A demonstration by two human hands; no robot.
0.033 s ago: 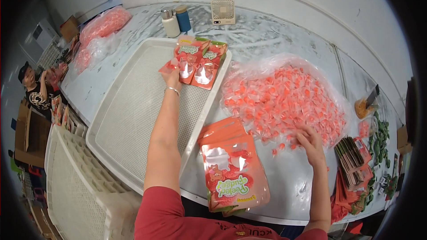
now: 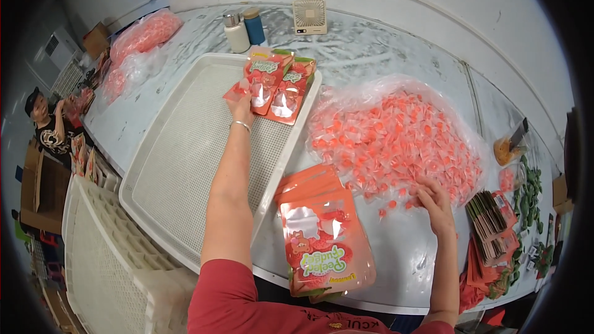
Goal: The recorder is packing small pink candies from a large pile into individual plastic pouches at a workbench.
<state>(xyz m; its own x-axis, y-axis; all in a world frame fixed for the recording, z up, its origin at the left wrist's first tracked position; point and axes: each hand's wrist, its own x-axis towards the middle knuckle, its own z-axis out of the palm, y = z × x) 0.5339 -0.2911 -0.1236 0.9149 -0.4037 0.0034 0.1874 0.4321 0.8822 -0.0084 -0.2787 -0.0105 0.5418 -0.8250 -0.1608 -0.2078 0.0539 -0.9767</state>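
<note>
Over the far right corner of the white tray (image 2: 176, 167), my left hand (image 2: 240, 106) is closed at the edge of a red candy pouch (image 2: 262, 80). A second red pouch (image 2: 288, 96) lies in the tray just to its right. My right hand (image 2: 435, 204) hangs at the near edge of a heap of pink wrapped candies (image 2: 396, 136), its fingers bent and apart. I see nothing held in it. The heap spills from a clear plastic bag (image 2: 383, 85). Between my arms lies a fanned stack of flat red pouches (image 2: 328, 241).
Stacked white trays (image 2: 105, 247) stand at the left. At the back are a white flask (image 2: 236, 34), a blue flask (image 2: 253, 26) and a small fan (image 2: 310, 17). More pouches (image 2: 492, 229) lie at right. A person (image 2: 52, 124) works at far left beside bagged candies (image 2: 145, 37).
My left hand has shifted very slightly to the right with the pouch edge. My right hand has barely moved at the edge of the candies.
</note>
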